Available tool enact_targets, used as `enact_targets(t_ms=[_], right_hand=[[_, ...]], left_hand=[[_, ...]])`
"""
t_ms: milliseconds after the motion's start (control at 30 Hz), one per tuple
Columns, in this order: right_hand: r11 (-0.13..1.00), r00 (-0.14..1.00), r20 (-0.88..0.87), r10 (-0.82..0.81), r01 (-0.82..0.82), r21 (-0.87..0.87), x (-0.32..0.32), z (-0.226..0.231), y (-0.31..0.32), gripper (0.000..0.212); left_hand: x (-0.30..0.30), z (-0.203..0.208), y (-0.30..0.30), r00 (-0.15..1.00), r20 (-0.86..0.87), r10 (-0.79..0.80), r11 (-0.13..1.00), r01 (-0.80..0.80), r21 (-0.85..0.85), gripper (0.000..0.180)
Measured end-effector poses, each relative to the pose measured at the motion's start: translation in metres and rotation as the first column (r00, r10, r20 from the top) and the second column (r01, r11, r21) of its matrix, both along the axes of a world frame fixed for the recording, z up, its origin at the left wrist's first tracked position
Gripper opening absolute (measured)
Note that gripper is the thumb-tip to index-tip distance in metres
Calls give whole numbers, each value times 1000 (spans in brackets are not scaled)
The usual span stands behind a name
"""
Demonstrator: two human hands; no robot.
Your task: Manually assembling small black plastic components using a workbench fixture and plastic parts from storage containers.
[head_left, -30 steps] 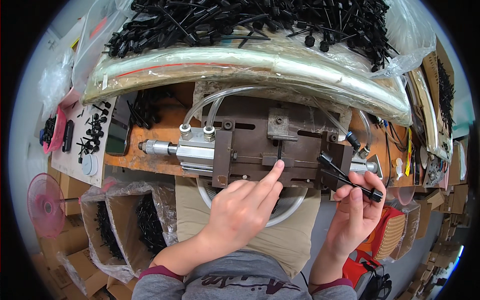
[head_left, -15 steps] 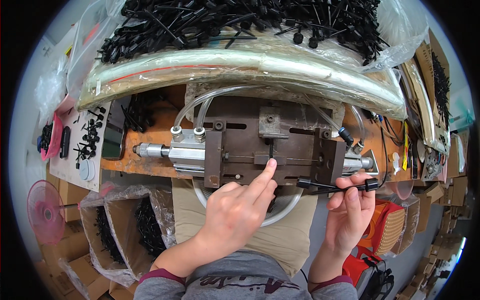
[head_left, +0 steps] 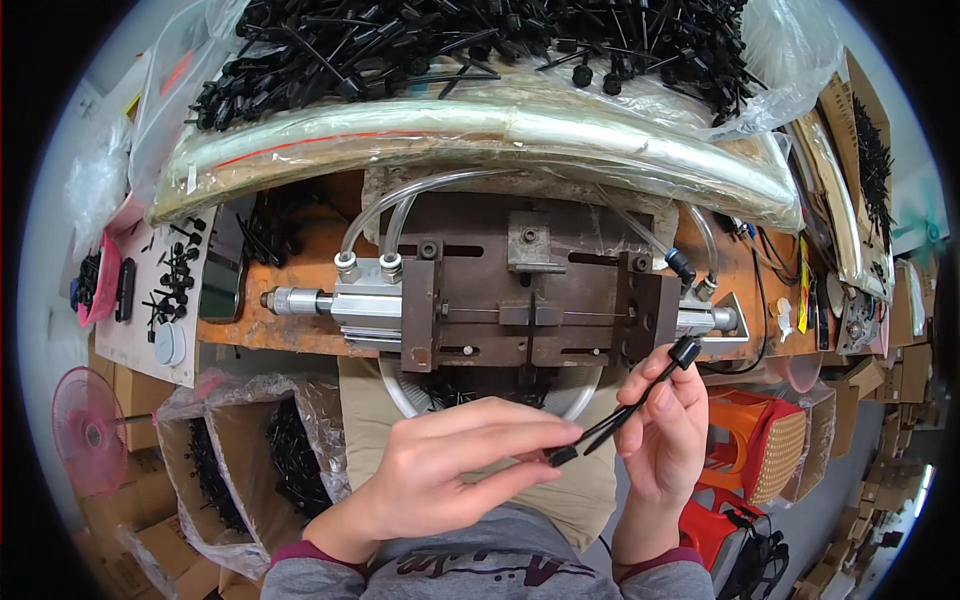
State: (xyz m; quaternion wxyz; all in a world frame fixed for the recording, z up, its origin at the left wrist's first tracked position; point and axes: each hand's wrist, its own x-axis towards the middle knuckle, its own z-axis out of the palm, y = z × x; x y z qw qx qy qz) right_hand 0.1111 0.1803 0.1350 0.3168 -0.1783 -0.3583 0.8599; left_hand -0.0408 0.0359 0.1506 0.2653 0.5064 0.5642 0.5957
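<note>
In front of my lap, my right hand (head_left: 665, 420) holds a couple of thin black plastic rods with knob-like ends (head_left: 640, 400) between thumb and fingers. They slant down to the left, a thick black knob at the upper end. My left hand (head_left: 470, 465) reaches across from the left, thumb and fingers closing around the lower knob (head_left: 563, 456). Beyond the hands, another black rod (head_left: 531, 345) lies front to back across the centre block of a brown metal fixture (head_left: 480, 215). Neither hand touches the fixture.
Silver air cylinders (head_left: 368, 310) with clear hoses flank the fixture on an orange worktop (head_left: 270, 335). A large heap of black rods (head_left: 480, 50) sits behind on plastic sheeting. Under the fixture is a white-rimmed basin (head_left: 400, 398); lined boxes (head_left: 240, 450) stand left, an orange chair (head_left: 735, 440) right.
My left hand has left the rod in the fixture and come back to the rods in my right hand. My right hand has moved left, tilting its rods steeply.
</note>
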Motion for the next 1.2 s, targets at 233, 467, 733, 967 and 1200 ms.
enact_targets(t_ms=[233, 467, 733, 967, 1200], right_hand=[[966, 959, -122, -257, 255, -34, 4, 0, 12, 17], [877, 932, -39, -360, 352, 326, 3, -1, 5, 24], [769, 975, -137, -176, 223, 599, 9, -4, 5, 65], [684, 933, -35, -359, 288, 670, 3, 1, -7, 47], [283, 913, 94, -396, 24, 959, 7, 4, -12, 39]], left_hand=[[2, -5, -6, 970, -212, 120, 992, -108, 66, 30], [3, -39, 15, 661, -700, 271, 950, -302, 83, 28], [3, -36, 23, 587, -779, 222, 942, -334, 17, 27], [5, -34, 22, 588, -780, 216, 938, -347, -2, 27], [4, -35, 20, 606, -764, 219, 934, -357, -15, 27]])
